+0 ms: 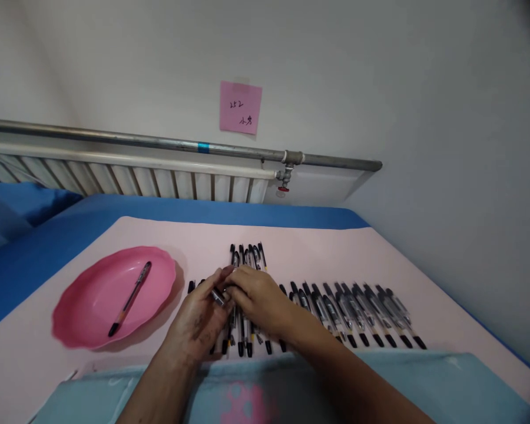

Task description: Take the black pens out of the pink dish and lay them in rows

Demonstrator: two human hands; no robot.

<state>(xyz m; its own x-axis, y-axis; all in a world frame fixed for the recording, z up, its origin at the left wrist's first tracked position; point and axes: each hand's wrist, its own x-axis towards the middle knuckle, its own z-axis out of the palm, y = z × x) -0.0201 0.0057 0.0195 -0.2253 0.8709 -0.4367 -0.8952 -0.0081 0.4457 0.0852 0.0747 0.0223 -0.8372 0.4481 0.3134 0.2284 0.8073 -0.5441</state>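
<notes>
My left hand [203,321] is turned palm up with its fingers curled round a pen [218,296]; only a short dark end of it shows. Close against it, my right hand [258,297] has its fingers pinched together over the left fingertips, and what they grip is hidden. Beneath and behind both hands lie several black-capped clear pens [241,338], partly covered by them. To the right, a row of similar pens [347,312] lies slanted side by side, some with loose-looking dark caps or barrels overlapping.
On the left stands a pink scalloped dish [75,312] with one pen [130,300] inside. A pale pink cover [335,247] lies over a blue surface [229,210]. Light-blue cloth [380,377] is nearest me. A radiator [181,182] and pipe [150,140] run along the wall.
</notes>
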